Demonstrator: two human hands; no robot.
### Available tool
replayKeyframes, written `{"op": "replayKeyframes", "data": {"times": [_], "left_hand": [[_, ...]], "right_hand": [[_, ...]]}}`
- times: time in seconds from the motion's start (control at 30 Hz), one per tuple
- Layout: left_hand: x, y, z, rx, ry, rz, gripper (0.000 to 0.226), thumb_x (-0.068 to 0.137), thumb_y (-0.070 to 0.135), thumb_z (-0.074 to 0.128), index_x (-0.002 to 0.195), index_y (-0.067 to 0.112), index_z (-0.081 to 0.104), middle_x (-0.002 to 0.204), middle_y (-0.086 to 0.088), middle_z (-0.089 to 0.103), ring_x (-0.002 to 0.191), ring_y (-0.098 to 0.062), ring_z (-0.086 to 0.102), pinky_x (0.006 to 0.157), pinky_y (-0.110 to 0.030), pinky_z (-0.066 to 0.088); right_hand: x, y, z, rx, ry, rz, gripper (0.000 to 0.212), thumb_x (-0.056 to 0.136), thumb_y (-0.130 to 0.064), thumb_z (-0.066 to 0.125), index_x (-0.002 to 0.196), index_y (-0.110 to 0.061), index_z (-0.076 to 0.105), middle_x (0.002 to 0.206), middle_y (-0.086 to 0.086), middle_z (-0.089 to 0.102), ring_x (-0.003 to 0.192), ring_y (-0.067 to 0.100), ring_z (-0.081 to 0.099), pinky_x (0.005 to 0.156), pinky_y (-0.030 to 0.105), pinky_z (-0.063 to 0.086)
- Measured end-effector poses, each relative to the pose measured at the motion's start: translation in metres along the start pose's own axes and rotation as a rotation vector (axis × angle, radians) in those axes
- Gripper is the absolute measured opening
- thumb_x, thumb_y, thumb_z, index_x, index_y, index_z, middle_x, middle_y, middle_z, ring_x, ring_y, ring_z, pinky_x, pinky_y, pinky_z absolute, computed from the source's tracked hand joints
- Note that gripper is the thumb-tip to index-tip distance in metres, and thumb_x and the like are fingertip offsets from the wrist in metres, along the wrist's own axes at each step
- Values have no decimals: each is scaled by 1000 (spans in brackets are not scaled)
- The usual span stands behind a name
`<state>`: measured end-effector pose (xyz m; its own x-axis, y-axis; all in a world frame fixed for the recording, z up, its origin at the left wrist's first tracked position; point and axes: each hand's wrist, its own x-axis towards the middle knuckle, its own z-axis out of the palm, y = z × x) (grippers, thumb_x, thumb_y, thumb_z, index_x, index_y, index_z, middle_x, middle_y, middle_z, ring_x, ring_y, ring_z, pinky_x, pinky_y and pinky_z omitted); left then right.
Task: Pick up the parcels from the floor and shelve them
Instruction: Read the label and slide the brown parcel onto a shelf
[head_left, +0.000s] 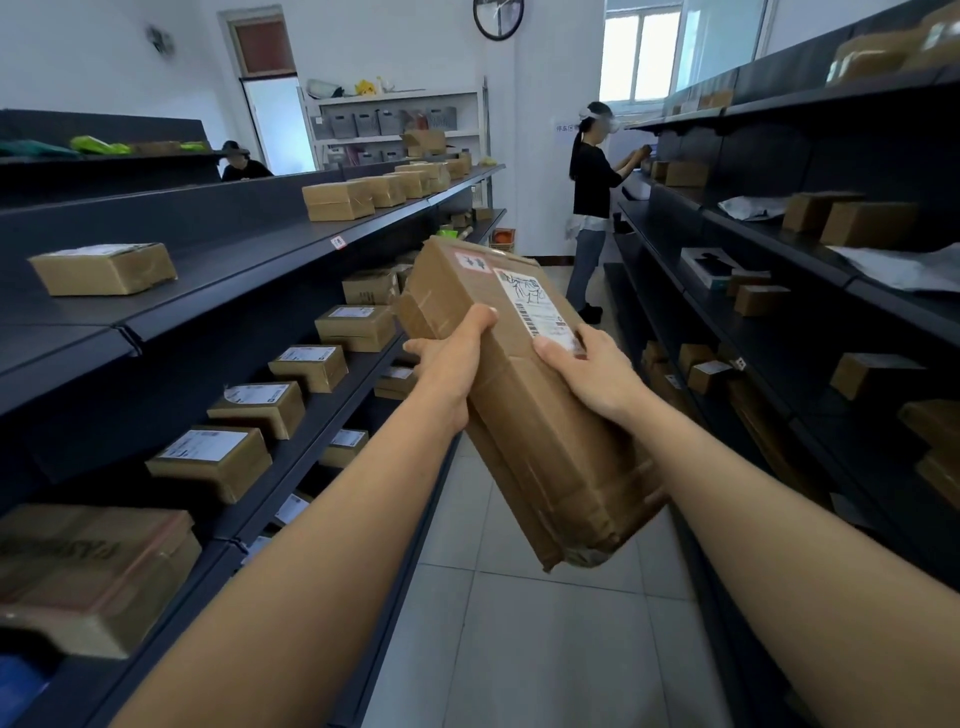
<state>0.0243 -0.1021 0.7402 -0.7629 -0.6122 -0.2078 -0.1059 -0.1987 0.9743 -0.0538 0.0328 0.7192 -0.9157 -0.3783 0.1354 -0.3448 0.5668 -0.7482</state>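
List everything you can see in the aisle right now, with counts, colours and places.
Held parcel: one, brown cardboard, white label on top, tilted in mid-aisle.
Left shelving: dark, several tiers, many brown boxes in rows.
Right shelving: dark, brown boxes and grey mailer bags.
Wall clock: one, black rim, far wall.
White rack: one, far end, grey bins.
Standing person: one, black top, at the right shelving.
Seated person: one, behind the left shelving.
Floor: pale tiles.
Left hand: grips the parcel's left side.
Right hand: grips its right side.
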Motion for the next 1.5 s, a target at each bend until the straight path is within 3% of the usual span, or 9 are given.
{"op": "replayKeyframes", "data": {"times": [0.1, 0.2, 0.27, 0.37, 0.43, 0.6, 0.73, 0.93, 1.5], "left_hand": [[3, -1, -1, -14, -31, -48, 121, 56, 57, 73, 154, 23, 10, 127, -14, 53, 107, -32, 56, 90, -48, 50], [5, -2, -4, 3, -36, -105, 99, 69, 59, 69, 149, 17, 30, 124, -11, 58, 99, -28, 57, 65, -38, 44], [9, -4, -6, 18, -22, -138, 89, 78, 59, 66, 149, 16, 32, 129, -11, 56, 100, -27, 56, 70, -40, 44], [16, -9, -9, 42, 62, -161, 105, 80, 59, 68, 155, 17, 8, 143, -14, 45, 123, -35, 49, 97, -53, 42], [16, -10, -9, 70, 53, -145, 104, 81, 59, 67, 154, 19, 5, 146, -15, 42, 128, -36, 46, 102, -54, 40], [19, -21, -12, 134, -73, -150, 88, 79, 52, 70, 146, 21, 24, 126, -11, 58, 110, -33, 60, 99, -53, 48], [20, -23, -21, 173, -137, -182, 61, 85, 49, 65, 135, 20, 47, 110, -10, 68, 92, -27, 67, 73, -38, 53], [26, -28, -28, 251, -138, -170, 46, 95, 39, 56, 134, 16, 47, 93, -6, 65, 75, -20, 62, 56, -31, 44], [70, -33, -55, 157, -220, 56, 66, 92, 33, 48, 151, 47, 20, 123, -1, 65, 99, -23, 66, 73, -38, 54]], "right_hand": [[2, 5, -10, 37, -49, 145, 109, 73, -82, 46, 153, -12, 21, 156, 11, 37, 134, 33, 45, 109, 47, 39], [7, 14, -17, 9, -108, 229, 91, 81, -69, 57, 143, -4, 41, 139, 14, 55, 117, 30, 58, 94, 39, 50], [7, 17, -18, 17, -120, 258, 91, 80, -66, 62, 140, -2, 45, 134, 14, 59, 109, 29, 61, 90, 38, 51], [3, 22, -17, 108, -144, 293, 88, 81, -59, 67, 142, -1, 42, 133, 14, 58, 98, 27, 60, 83, 35, 49], [0, 24, -13, 169, -131, 314, 87, 80, -56, 70, 142, -2, 41, 131, 13, 59, 93, 24, 58, 79, 35, 46], [-2, 26, -5, 306, -61, 322, 83, 80, -46, 75, 141, -1, 40, 110, 7, 55, 88, 21, 54, 77, 35, 42], [-5, 31, -2, 387, -63, 352, 78, 78, -40, 79, 136, 0, 45, 86, -1, 56, 76, 17, 56, 76, 36, 47], [-1, 32, 11, 450, -84, 355, 94, 75, -38, 82, 145, -6, 27, 133, 12, 56, 106, 26, 60, 87, 43, 52], [12, 21, 46, 549, 76, 39, 92, 81, -23, 78, 151, -27, 19, 139, 1, 50, 119, 20, 54, 103, 42, 47]]}}
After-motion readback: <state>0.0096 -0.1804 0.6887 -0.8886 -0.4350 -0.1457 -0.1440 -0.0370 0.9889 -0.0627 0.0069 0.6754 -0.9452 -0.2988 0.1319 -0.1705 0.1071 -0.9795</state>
